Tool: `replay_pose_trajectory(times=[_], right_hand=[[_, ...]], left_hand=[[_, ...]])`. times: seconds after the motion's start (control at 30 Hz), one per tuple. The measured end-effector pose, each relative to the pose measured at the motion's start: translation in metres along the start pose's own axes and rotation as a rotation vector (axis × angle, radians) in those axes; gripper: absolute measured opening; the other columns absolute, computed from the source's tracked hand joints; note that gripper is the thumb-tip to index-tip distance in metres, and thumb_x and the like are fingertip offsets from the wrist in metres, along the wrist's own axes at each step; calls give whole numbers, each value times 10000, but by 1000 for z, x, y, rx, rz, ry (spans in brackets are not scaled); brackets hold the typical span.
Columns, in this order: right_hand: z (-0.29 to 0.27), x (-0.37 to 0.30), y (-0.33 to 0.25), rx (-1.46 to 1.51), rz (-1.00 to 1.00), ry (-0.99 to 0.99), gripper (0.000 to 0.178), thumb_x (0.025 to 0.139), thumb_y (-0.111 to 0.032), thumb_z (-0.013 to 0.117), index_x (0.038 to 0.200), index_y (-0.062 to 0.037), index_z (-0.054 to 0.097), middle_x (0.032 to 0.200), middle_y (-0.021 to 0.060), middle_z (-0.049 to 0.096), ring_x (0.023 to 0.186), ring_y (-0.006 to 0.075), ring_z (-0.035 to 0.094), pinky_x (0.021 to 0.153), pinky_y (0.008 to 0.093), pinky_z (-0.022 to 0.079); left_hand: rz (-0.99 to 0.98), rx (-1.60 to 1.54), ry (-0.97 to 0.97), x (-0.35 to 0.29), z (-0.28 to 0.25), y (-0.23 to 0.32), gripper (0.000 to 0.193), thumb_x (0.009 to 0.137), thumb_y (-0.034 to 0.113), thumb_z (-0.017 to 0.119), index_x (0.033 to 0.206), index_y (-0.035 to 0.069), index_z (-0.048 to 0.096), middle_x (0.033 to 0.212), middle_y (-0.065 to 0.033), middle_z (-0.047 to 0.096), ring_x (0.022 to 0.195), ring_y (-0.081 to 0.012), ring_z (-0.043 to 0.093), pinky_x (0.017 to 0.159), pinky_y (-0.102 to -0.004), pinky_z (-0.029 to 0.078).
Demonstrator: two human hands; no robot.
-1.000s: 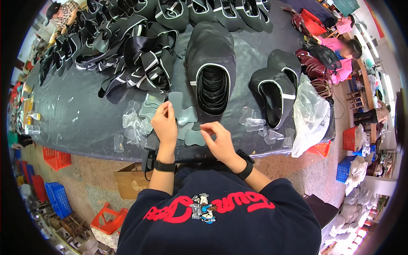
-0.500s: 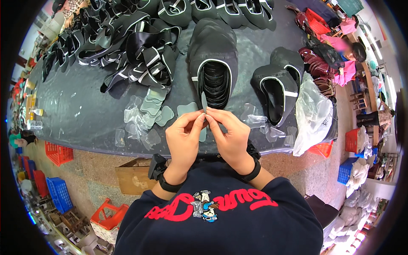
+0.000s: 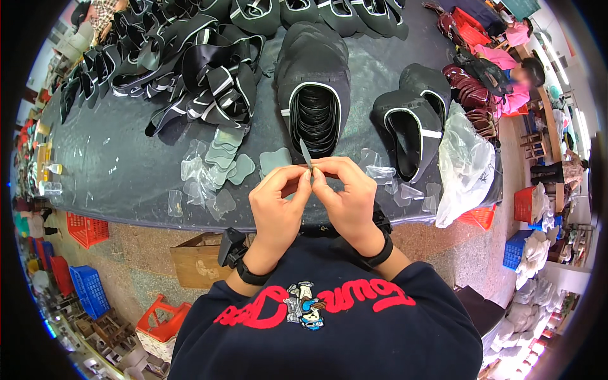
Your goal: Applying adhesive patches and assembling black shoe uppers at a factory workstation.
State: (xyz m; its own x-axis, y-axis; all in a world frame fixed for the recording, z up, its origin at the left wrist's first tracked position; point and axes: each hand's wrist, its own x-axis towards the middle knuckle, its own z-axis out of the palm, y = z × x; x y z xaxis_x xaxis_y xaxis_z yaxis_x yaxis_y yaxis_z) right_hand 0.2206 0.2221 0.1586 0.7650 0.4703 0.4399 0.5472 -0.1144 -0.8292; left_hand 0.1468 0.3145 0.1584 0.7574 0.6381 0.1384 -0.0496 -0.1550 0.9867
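Note:
My left hand (image 3: 277, 201) and my right hand (image 3: 346, 193) meet above the near table edge, fingertips pinched together on a thin grey-green shaped piece (image 3: 305, 152) that stands edge-on between them. Just beyond it lies a tall stack of black shoe-upper pieces with white trim (image 3: 315, 82). A loose heap of the same grey-green and clear shaped pieces (image 3: 215, 168) lies on the dark table (image 3: 114, 158), left of my hands.
More black uppers (image 3: 202, 69) pile at the back left, another black stack (image 3: 411, 120) sits at the right beside a clear plastic bag (image 3: 465, 168). A person in pink (image 3: 516, 82) sits far right. Below the table are a cardboard box (image 3: 196, 263) and red and blue crates (image 3: 85, 228).
My hands came together from apart and lifted toward me. The left hand brought a thin piece from the heap, and both hands now pinch it.

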Motion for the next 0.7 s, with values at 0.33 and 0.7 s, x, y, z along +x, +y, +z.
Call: replay_pose_trajectory(times=[0.33,0.7], right_hand=[[2,-7,10,371,471,34,88,781,-24,586,844,37,580,805,84,621,725,125,612,662,241,490],[-17,-7,44,679,651,180,87,834,-64,562,829,18,590,724,7,587,604,41,515,541,156,400]], left_hand=[[-20,92,58,1,4,-7,77,779,3,592,831,-53,583,778,-59,607,699,-80,577,636,-207,483],[-216,257,246,15,-15,-29,100,731,43,589,699,-15,515,485,-3,499,426,-33,393,402,-210,287]])
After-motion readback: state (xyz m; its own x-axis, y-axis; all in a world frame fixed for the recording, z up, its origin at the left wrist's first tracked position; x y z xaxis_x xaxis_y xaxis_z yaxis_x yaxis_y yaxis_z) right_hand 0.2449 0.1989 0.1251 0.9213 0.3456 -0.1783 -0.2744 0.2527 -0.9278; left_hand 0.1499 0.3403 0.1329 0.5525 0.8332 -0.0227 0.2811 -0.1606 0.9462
